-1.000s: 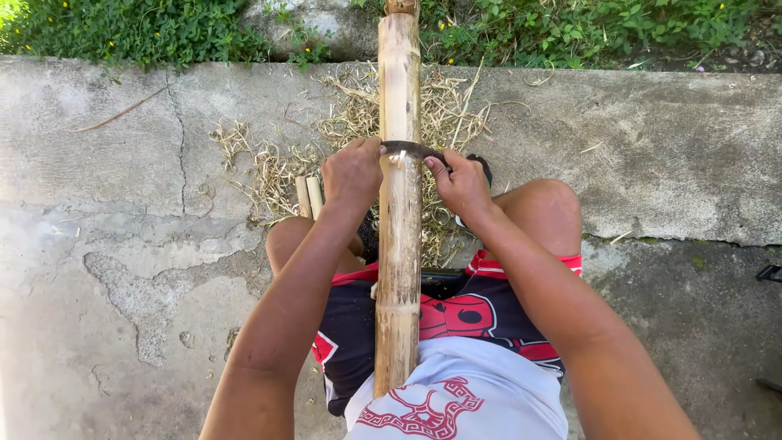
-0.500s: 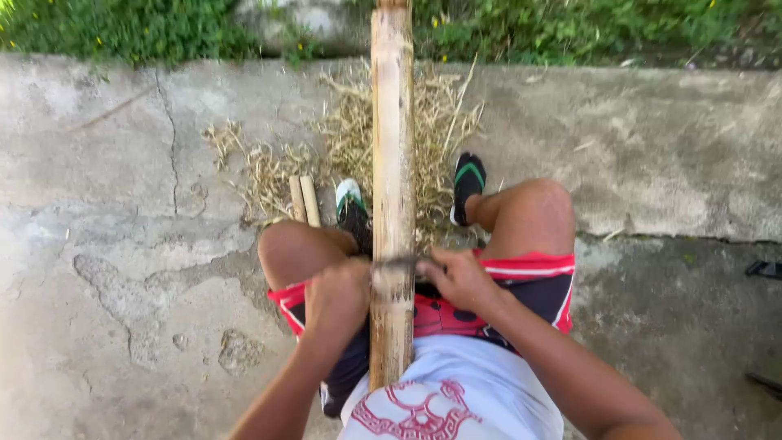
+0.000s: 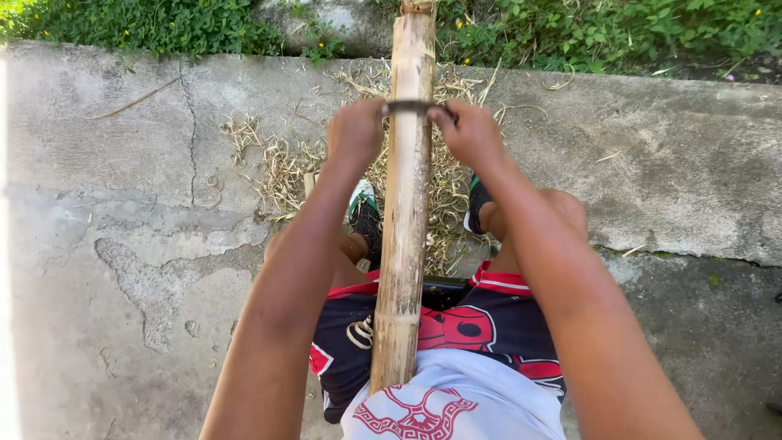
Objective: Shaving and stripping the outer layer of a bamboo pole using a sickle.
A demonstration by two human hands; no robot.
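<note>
A long tan bamboo pole [image 3: 405, 220] runs from my lap away toward the grass. A dark curved blade [image 3: 414, 107] lies across the pole near its far end. My left hand [image 3: 356, 131] grips the blade's left end and my right hand [image 3: 470, 135] grips its right end, one on each side of the pole. Both arms are stretched forward. The pole's near end rests against my white shirt between my knees.
A heap of pale bamboo shavings [image 3: 281, 167] lies on the cracked concrete [image 3: 122, 269] under the pole. My feet in dark sandals [image 3: 366, 216] rest beside the pole. Green plants [image 3: 163, 24] border the far edge of the slab.
Both hands with the blade slid back toward my lap half a second ago, then pushed out along the pole to its far end now.
</note>
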